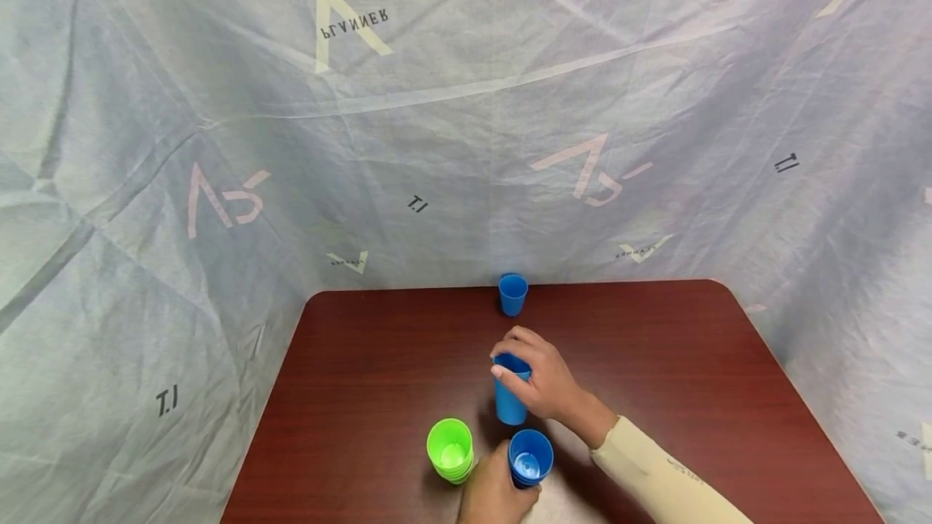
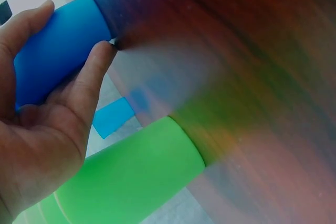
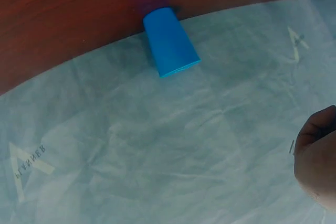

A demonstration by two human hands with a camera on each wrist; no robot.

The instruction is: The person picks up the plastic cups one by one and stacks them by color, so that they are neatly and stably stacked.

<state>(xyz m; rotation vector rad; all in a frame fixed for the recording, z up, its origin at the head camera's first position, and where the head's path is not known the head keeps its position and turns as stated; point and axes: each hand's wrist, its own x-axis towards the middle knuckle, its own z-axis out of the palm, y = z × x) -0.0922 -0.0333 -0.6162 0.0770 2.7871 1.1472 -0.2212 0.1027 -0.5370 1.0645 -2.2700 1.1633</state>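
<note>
In the head view my left hand (image 1: 495, 492) grips a stack of blue cups (image 1: 530, 459), upright on the table near its front. The left wrist view shows thumb and finger on either side of the blue stack (image 2: 63, 45). My right hand (image 1: 539, 370) holds one blue cup (image 1: 511, 404) by its upper part, fingers and thumb around the rim, just behind that stack. The cup's mouth faces up. In the right wrist view only part of the right hand (image 3: 317, 156) shows at the right edge; its cup is out of sight there.
A stack of bright green cups (image 1: 451, 447) stands just left of my left hand. Another blue cup (image 1: 513, 297) stands upright at the far edge of the brown table (image 1: 379, 346). Grey printed sheeting (image 1: 466, 184) hangs behind and along both sides.
</note>
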